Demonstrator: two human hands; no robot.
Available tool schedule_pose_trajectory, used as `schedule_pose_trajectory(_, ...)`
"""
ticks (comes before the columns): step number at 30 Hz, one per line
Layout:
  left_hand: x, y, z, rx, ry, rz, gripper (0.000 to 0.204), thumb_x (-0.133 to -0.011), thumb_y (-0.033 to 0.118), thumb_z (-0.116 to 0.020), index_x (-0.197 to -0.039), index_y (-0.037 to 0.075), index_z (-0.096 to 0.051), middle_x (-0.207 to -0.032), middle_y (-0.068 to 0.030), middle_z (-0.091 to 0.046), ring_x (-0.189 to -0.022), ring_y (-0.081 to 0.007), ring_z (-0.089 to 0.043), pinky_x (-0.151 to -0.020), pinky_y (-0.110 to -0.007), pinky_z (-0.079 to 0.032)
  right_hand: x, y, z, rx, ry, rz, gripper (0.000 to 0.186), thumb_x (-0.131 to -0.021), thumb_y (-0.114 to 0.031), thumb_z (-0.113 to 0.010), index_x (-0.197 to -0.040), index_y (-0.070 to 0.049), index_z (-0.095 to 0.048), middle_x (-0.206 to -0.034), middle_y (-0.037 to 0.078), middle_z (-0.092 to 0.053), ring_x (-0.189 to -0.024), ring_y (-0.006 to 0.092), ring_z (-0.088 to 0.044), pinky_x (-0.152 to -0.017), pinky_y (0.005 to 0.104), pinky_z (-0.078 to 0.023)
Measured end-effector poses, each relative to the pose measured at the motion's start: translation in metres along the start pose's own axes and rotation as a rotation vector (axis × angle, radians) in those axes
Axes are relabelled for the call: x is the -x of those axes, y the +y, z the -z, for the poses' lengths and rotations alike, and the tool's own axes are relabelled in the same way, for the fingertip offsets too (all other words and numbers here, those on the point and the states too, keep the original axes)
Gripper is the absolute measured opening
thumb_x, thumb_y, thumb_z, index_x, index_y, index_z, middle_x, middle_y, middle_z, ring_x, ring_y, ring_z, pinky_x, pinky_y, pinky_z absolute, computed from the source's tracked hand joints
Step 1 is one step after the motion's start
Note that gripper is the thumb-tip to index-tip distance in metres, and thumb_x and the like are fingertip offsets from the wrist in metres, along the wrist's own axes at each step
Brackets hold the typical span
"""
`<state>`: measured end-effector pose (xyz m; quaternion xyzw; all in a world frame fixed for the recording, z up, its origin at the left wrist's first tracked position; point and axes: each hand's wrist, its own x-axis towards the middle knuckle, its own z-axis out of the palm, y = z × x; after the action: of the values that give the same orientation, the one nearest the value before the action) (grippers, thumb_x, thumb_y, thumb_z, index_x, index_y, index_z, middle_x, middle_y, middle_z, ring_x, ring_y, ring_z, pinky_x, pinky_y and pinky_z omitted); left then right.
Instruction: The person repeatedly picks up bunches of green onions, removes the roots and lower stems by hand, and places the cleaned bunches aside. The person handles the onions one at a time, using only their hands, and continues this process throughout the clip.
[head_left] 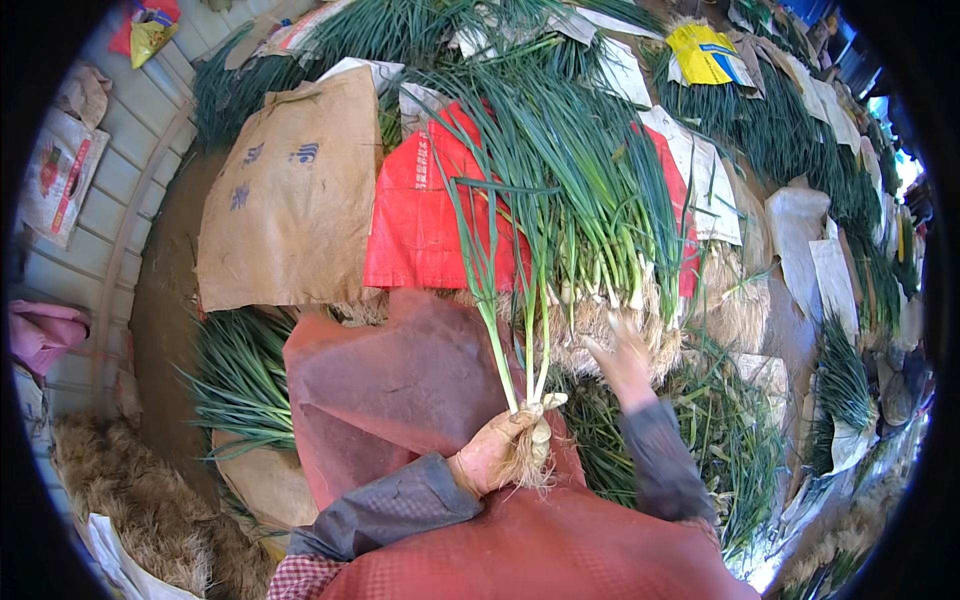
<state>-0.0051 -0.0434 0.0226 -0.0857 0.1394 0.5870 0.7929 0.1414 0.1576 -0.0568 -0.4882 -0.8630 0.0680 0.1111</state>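
My left hand [490, 452], low in the middle, grips a few green onions [504, 375] by their white lower ends, with pale roots hanging below and long leaves pointing upward. My right hand [622, 360] is raised to the right, fingers apart and empty, just below a large bunch of green onions [590, 200] whose straw-coloured roots [580, 335] face me. Whether its fingertips touch those roots I cannot tell. That bunch lies over red sacks [410, 220]. A dark red apron or sheet [380, 380] spreads beneath my left hand.
A brown sack [280, 200] lies at upper left beside a pale panelled wall [120, 150]. More onion bunches [780, 140] with sacks line the back and right. Loose leaves [720, 440] heap at lower right, another bunch [240, 380] at left, a fibrous root pile [130, 500] at lower left.
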Motion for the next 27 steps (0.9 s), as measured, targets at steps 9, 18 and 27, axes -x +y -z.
schedule_pose_trajectory(9,0.048,0.011,-0.024,-0.226,-0.042,-0.177,0.049,-0.096,0.023,-0.045,-0.134,-0.006,-0.034,-0.062,-0.0003,-0.044,-0.062,-0.0161,-0.049,-0.068,-0.031,-0.046,-0.067,-0.078,0.061,-1.005,-0.327,-0.432,0.014,-0.087,-0.011,-0.053,-0.101,-0.01,-0.053,-0.086,0.005,-0.056,-0.065,0.0092,-0.049,-0.052,0.0195,-0.044)
schedule_pose_trajectory(18,0.068,0.01,-0.034,-0.207,-0.103,-0.168,0.044,-0.096,0.025,-0.045,-0.13,-0.001,-0.04,-0.059,0.0005,-0.042,-0.063,-0.016,-0.045,-0.063,-0.032,-0.037,-0.054,-0.157,0.024,-1.792,-0.735,-0.183,0.016,-0.092,-0.022,-0.056,-0.09,-0.008,-0.063,-0.068,-0.005,-0.052,-0.051,0.0026,-0.041,-0.044,0.0182,-0.032)
schedule_pose_trajectory(27,0.096,0.012,-0.024,-0.041,-0.155,-0.164,0.035,-0.095,0.024,-0.043,-0.12,0.0,-0.047,-0.054,0.0002,-0.045,-0.059,-0.0163,-0.049,-0.058,-0.032,-0.037,-0.047,-0.16,0.044,-1.762,-0.796,-0.201,0.025,-0.092,-0.027,-0.054,-0.103,-0.005,-0.057,-0.07,0.002,-0.058,-0.043,0.0032,-0.039,-0.037,0.0179,-0.028)
